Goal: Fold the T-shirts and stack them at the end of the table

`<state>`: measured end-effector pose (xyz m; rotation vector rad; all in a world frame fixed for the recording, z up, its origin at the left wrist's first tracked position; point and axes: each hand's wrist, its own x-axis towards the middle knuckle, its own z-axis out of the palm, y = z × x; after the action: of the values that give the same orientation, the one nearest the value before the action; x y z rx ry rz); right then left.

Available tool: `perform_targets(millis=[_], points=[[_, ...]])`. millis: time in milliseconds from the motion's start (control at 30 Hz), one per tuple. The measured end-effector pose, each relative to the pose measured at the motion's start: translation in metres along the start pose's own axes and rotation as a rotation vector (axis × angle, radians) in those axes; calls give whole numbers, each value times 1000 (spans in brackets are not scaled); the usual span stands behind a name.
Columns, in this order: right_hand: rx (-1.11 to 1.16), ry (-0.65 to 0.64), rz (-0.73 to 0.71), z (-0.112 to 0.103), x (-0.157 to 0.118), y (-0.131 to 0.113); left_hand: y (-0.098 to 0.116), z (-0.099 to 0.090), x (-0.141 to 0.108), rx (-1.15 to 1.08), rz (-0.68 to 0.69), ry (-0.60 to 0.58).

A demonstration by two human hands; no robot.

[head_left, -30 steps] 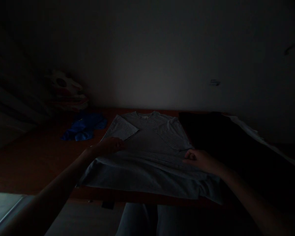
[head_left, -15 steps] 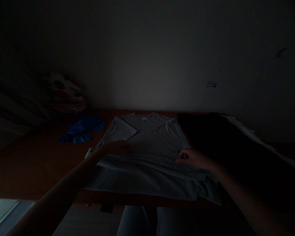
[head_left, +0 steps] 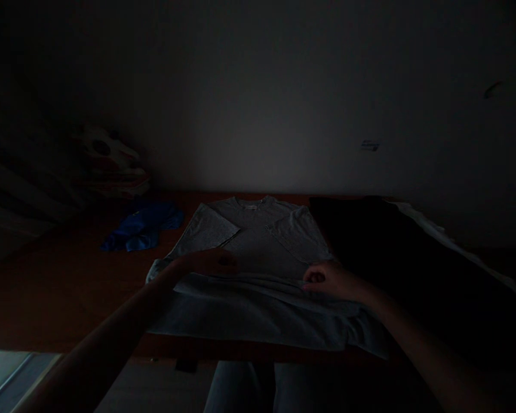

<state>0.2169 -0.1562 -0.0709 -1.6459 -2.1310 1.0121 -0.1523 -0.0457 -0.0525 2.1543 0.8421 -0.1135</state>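
A gray T-shirt (head_left: 270,244) lies on a reddish-brown tabletop (head_left: 69,301), between blue cloth (head_left: 141,226) and black fabric (head_left: 387,252). The left hand (head_left: 210,261) and right hand (head_left: 333,279) curl at its rumpled lower part; dimness hides whether they grip it. Behind stands a shadowy wall (head_left: 258,115).

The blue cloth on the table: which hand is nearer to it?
Left. The left hand is at the grey shirt, to the right of and nearer the camera than the blue cloth; the right hand is at the shirt's right side.
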Motion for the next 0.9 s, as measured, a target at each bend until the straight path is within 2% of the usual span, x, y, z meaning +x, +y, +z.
perform_targets(millis=[233, 433, 533, 667, 767, 900], points=[[-94, 209, -170, 4, -9, -12, 9, 1, -5, -108, 17, -74], [-151, 281, -245, 12, -18, -10, 13, 6, -4, -150, -16, 3], [-154, 292, -257, 13, -20, -12, 10, 8, 0, -121, -37, 35], [-121, 309, -188, 11, -15, -11, 6, 9, 6, -102, -2, 17], [-90, 331, -115, 11, -5, -4, 2, 11, 11, -51, 21, 142], [-143, 378, -96, 19, 7, 11, -2, 20, 15, 162, 4, 326]])
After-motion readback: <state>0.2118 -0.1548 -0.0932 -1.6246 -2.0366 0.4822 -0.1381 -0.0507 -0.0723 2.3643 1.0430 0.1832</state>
